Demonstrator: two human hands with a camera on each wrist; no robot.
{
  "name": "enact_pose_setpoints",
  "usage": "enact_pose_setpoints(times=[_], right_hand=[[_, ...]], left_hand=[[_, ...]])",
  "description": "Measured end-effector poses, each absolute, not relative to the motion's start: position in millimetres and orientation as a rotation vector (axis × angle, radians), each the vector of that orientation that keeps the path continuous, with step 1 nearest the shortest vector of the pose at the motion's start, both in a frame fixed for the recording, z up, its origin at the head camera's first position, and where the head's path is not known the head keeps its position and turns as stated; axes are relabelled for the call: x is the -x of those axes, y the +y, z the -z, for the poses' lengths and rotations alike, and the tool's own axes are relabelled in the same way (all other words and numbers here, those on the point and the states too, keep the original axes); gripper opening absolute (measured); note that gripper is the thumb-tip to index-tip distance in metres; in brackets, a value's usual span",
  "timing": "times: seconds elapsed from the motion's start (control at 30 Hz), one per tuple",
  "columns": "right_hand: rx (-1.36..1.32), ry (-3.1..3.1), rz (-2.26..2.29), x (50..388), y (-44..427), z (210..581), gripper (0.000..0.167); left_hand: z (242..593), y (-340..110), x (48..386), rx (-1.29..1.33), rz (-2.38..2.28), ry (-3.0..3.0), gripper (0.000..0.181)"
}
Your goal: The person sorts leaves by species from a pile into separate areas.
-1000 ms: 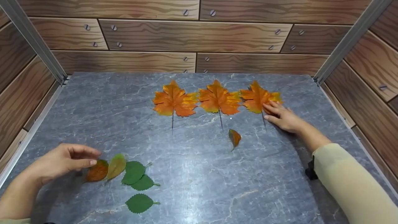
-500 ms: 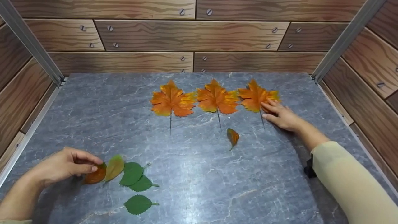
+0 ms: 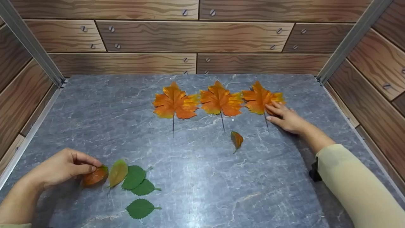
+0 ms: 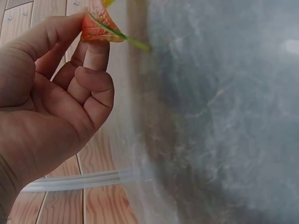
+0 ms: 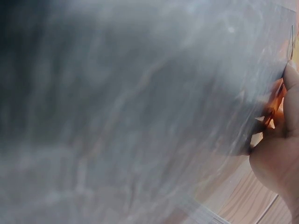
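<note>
Orange leaf I'm pinching in left hand, beside yellowish leaf; right hand I'm resting, outstretched, on rightmost maple leaf.

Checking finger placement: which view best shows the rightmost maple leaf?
Head view: the rightmost maple leaf is mostly visible, partly covered by the right hand. The right wrist view catches only slivers; the left wrist view, none.

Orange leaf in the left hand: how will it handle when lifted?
The orange leaf looks thin, so probably light. It curves where the left hand pinches it, suggesting flexibility. The stem sticks out straight, so likely stiffer.
</note>
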State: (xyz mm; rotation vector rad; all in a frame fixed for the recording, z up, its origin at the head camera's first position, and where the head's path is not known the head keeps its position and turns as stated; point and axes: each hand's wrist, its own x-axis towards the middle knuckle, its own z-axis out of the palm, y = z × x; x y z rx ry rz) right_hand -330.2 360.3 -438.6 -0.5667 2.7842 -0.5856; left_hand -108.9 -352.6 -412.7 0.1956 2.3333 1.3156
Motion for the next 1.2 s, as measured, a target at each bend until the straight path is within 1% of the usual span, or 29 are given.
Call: enact_pose_setpoints(times=[0.3, 0.43, 0.6, 0.73, 0.93, 1.2], right_hand=[[0.575, 2.791, 0.587, 330, 361, 440, 0.067], [0.579, 2.793, 0.591, 329, 362, 441, 0.067], [0.582, 2.789, 0.59, 330, 361, 440, 0.067], [0.579, 2.782, 0.584, 331, 361, 440, 0.067], [0.585, 2.787, 0.591, 330, 362, 439, 0.066], [0.587, 2.787, 0.574, 331, 360, 440, 0.067]], left_hand=[[393, -343, 114, -0.141, -1.308, 2.469, 0.029], [384, -328, 120, -0.11, -1.324, 2.503, 0.033], [377, -302, 131, -0.15, -1.377, 2.505, 0.042], [372, -272, 145, -0.173, -1.405, 2.51, 0.043], [364, -214, 166, -0.254, -1.448, 2.486, 0.042], [373, -135, 191, -0.347, -1.555, 2.388, 0.043]])
